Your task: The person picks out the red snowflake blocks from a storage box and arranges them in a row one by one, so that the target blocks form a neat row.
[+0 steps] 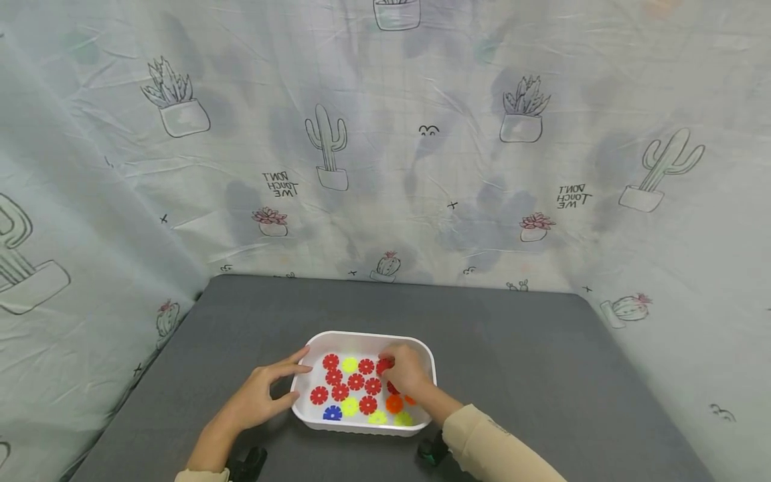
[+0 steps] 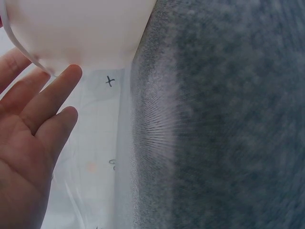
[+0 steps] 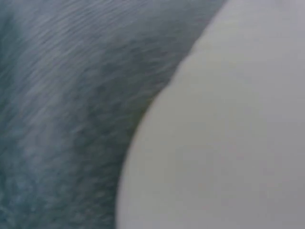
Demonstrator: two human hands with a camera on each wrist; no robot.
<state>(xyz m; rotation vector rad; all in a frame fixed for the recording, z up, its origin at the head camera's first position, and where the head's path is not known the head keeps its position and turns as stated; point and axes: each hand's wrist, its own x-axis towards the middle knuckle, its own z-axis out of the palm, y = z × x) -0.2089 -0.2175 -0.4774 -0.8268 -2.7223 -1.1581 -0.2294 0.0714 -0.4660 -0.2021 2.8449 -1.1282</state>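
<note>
A white tray on the grey table contains several slotted plastic discs, the snowflake building kind. Most are red ones; among them lie yellow discs, a blue disc and an orange disc. My right hand reaches inside at the right, its bent fingers pinching a red snowflake disc. At the left side my left hand rests its spread, fairly straight fingers against the rim. The left wrist view shows that hand beside the tray's outer wall.
The grey table extends around the tray. A white curtain with cactus drawings hangs behind it and along both sides. In the blurred right wrist view, the pale tray wall fills the right side, hiding the right hand.
</note>
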